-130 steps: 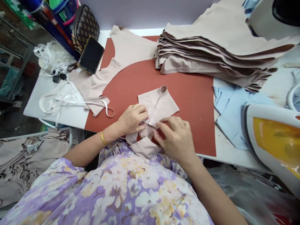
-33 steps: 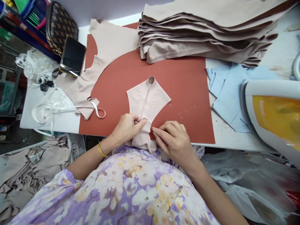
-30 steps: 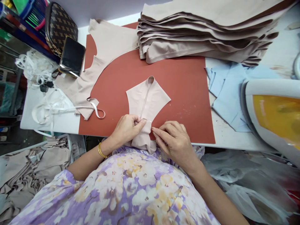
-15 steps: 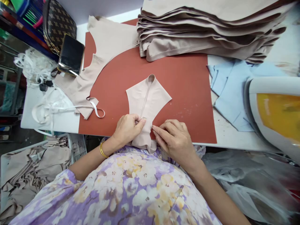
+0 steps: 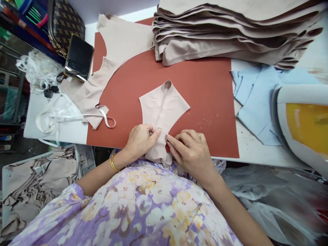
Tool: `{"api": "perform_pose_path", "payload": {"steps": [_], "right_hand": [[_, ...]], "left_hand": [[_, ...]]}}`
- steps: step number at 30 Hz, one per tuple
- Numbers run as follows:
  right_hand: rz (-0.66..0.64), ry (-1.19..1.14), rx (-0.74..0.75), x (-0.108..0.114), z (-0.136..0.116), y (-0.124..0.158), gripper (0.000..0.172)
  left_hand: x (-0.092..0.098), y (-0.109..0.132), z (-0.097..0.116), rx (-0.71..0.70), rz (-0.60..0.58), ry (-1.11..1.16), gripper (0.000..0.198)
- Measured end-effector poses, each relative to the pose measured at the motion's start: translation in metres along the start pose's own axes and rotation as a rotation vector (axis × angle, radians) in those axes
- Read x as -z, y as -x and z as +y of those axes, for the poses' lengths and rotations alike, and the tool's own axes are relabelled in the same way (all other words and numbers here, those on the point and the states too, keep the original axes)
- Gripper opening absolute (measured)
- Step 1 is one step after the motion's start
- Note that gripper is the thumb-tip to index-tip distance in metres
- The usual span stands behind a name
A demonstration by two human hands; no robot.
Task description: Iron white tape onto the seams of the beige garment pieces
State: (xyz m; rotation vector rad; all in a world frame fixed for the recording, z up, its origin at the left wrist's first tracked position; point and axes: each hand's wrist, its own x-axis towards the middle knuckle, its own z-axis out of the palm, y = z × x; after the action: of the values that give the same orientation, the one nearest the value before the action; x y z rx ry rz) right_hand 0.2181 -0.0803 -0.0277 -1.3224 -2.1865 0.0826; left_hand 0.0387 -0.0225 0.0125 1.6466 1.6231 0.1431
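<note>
A beige fabric piece [image 5: 164, 106] lies on the red-brown mat [image 5: 207, 102], its folded loop pointing away from me and its near end hanging over the table edge toward my lap. My left hand [image 5: 143, 138] pinches it near the middle between thumb and index finger, at the bottom of the long folded seam. On the other side, my right hand [image 5: 191, 147] has thumb and index fingertips pressed together at the fabric's right edge. Whether those fingertips hold the edge or something small is hidden.
Behind the mat rises a stack of beige fabric [image 5: 217, 37]. At left lie more cut pieces [image 5: 112, 61], a phone [image 5: 79, 58], white elastic [image 5: 58, 112] and a patterned bag [image 5: 68, 24]. An iron [image 5: 302, 119] and light blue pieces [image 5: 258, 99] are at right. A fabric-filled crate [image 5: 43, 159] stands lower left.
The whole view has shifted slightly, so things sit a little farther right. Both hands keep the same pose at the beige fabric piece.
</note>
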Motion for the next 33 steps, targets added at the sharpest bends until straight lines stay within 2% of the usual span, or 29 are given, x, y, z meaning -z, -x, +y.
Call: {"api": "perform_pose_path", "payload": {"steps": [15,21,28,33], "right_hand": [[-0.021,0.059,-0.01,-0.001,-0.002,-0.002,0.022],[-0.063,0.13,-0.088,-0.003,-0.007,-0.003,0.016],[-0.036,0.131,-0.181,-0.005,-0.01,-0.008,0.008],[0.01,0.103,-0.241,-0.01,-0.012,-0.011,0.014]], "left_hand": [[0.0,0.001,0.002,-0.003,0.003,-0.014,0.034],[-0.001,0.001,-0.001,-0.022,0.005,0.025,0.034],[-0.003,0.001,-0.013,0.068,0.01,0.266,0.028],[-0.003,-0.001,-0.013,0.045,0.013,0.16,0.027]]}}
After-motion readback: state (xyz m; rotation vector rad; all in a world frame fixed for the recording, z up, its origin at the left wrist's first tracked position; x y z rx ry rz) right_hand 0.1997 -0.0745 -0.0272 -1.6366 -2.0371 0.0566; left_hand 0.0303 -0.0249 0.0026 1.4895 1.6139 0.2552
